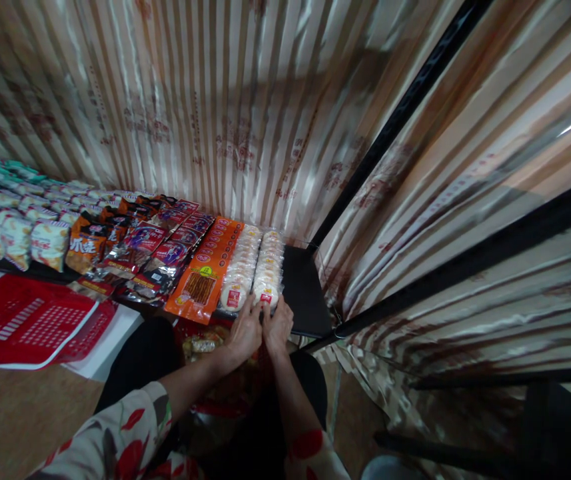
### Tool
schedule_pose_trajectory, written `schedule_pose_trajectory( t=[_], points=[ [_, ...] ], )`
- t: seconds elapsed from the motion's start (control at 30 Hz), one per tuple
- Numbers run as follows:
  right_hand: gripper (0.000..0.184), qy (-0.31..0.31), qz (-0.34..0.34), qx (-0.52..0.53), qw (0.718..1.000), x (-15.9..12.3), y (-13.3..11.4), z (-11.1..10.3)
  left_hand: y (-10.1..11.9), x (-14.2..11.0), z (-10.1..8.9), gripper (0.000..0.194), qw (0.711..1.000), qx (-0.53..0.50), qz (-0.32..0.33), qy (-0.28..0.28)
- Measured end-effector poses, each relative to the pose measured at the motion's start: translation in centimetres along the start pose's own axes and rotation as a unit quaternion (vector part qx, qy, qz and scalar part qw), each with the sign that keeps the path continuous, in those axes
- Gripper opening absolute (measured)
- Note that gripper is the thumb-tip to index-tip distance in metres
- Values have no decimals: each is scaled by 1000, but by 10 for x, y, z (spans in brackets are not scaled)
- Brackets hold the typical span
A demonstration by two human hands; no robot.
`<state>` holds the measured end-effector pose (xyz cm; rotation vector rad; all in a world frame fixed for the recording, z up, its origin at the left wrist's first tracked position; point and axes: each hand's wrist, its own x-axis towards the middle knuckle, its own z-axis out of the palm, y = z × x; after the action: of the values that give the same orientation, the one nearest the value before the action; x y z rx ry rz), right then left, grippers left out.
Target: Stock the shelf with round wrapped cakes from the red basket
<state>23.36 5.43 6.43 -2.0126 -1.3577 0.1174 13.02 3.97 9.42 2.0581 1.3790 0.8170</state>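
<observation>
Two rows of round white packaged cakes stand side by side on the black shelf point(308, 293). My left hand point(246, 330) and my right hand point(278, 323) are both at the front end of the right row point(269, 257). Their fingers close in from either side on the front white cake packet point(266, 291), which carries a red label. The left row point(242, 257) ends just beside my left fingertips. Next to it lies an orange snack packet point(200, 280) with brown sticks showing through a window.
Several dark red and purple packets point(165, 247), orange-black bags point(86, 243) and white bags point(49, 243) line the shelf leftward. A red bag point(35, 317) sits at lower left. Black shelf posts point(390, 140) and a striped curtain point(245, 100) stand behind. Packages in red wrapping point(205, 343) lie below my arms.
</observation>
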Motion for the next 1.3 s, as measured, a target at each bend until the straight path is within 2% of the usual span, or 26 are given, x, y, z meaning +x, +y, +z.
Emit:
schedule_pose_trajectory(
  t=[0.17, 0.37, 0.63, 0.83, 0.97, 1.03, 1.17, 1.3],
  points=[
    [52, -5, -1, 3, 1000, 1, 1, 1, -3, 2, 2, 53, 1000, 16, 17, -15],
    [55, -1, -7, 10, 1000, 3, 2, 1, -9, 2, 5, 56, 999, 8, 31, -6],
    [61, 19, -27, 73, 997, -5, 6, 0, -14, -7, 6, 56, 999, -4, 41, 5],
    [53, 73, 9, 117, 990, -24, -3, -3, -12, -19, -4, 43, 998, 29, 60, 2],
    [39, 101, 24, 144, 984, -48, -7, -1, -27, -34, -14, 37, 994, 39, 88, -57],
    [34, 107, 12, 146, 984, -59, -8, 1, -41, -42, -18, 34, 990, 58, 77, -99],
    [28, 101, -12, 141, 985, -78, -9, 8, -75, -55, -24, 33, 975, 133, -3, -180],
    [26, 44, -25, 152, 987, -95, -8, 27, -107, -67, -31, 30, 915, 238, -103, -308]
  ],
)
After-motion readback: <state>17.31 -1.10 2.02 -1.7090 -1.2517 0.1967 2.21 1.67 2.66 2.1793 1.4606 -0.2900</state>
